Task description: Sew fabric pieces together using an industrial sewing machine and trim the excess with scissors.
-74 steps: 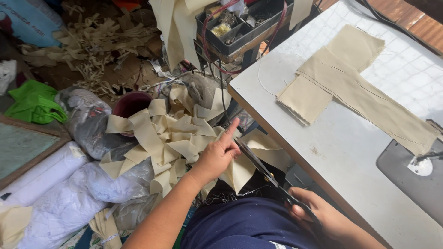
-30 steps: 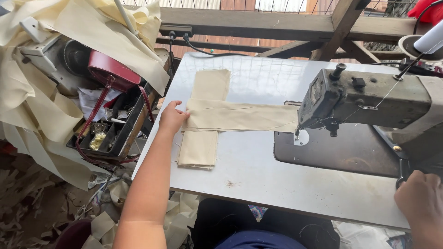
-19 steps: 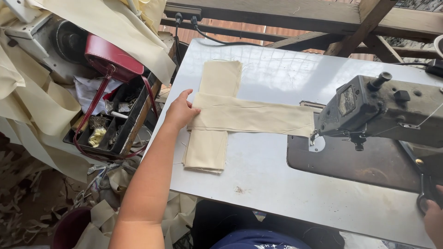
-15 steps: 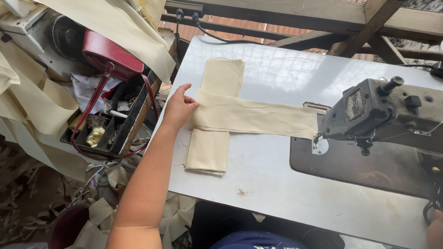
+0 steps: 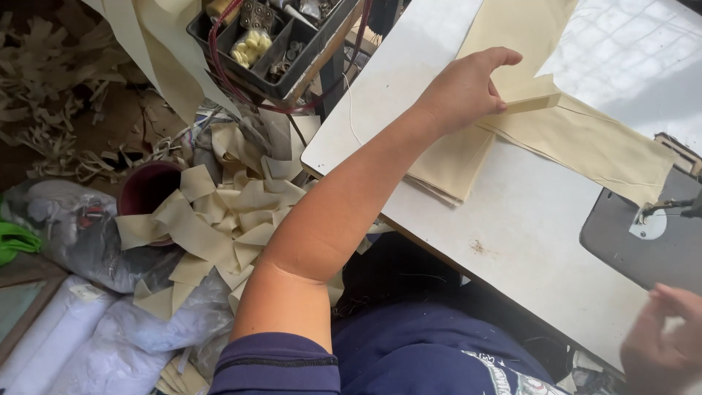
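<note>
1. My left hand (image 5: 464,91) is in the upper middle of the frame. It rests on the stack of cream cloth pieces (image 5: 453,157) on the white desk (image 5: 512,249).
2. My left fingers (image 5: 504,57) are bent over the top of the stack. My thumb presses the corner of a long cream strip (image 5: 585,139) that lies across the stack. So this hand is pinching the cloth, not open flat.
3. The long strip runs from my hand toward the right edge of the frame. It ends near the grey plate of the sewing machine (image 5: 643,245).
4. My right hand (image 5: 662,344) is at the lower right corner. It is blurry and touches no cloth. I cannot tell if its fingers are open or closed.
5. I think I am at the picking-up step: getting hold of one piece from the pile.
6. Next, I think I need a good grip on just the top piece, so the ones under it stay put.
7. At the left of the frame, off the desk, is a heap of cream scraps (image 5: 212,227). A dark tray of small parts (image 5: 270,44) sits at the top.
</note>
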